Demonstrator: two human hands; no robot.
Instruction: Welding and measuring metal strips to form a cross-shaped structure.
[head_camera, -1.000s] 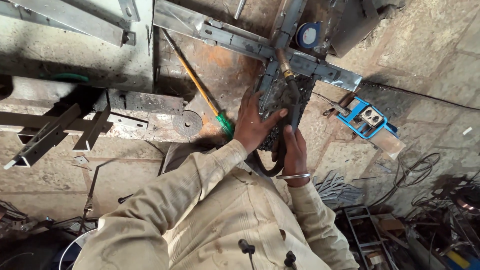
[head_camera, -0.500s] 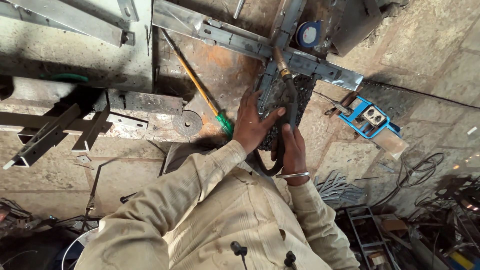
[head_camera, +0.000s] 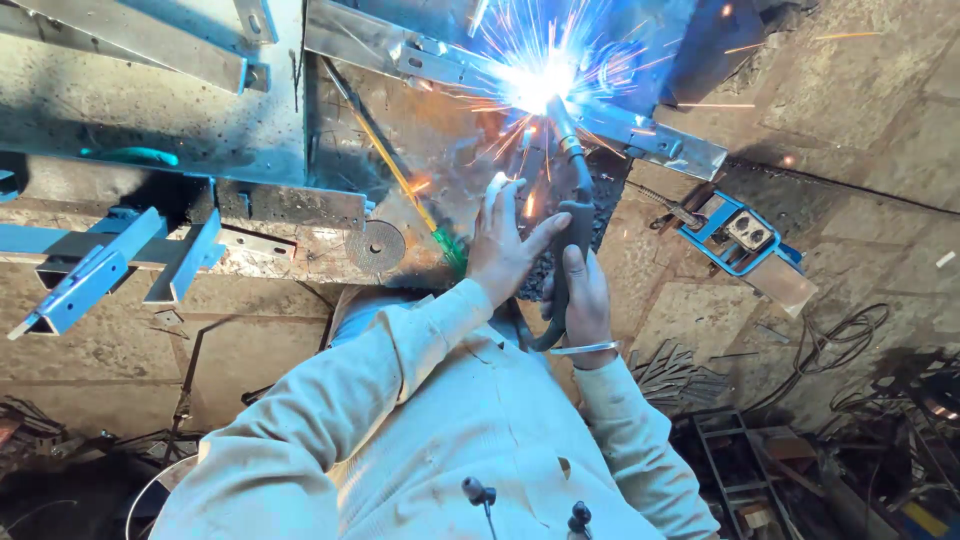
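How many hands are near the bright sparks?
2. The left hand is spread on the metal plate below the sparks; the right hand beside it grips the welding torch. No other hands show.

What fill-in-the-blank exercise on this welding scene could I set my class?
The right hand grips a welding ____.
Bright ____ fly from the joint on the metal bars.
The left hand rests ____, fingers spread.
The socket box has a ____ frame.

Missing: torch; sparks; open; blue
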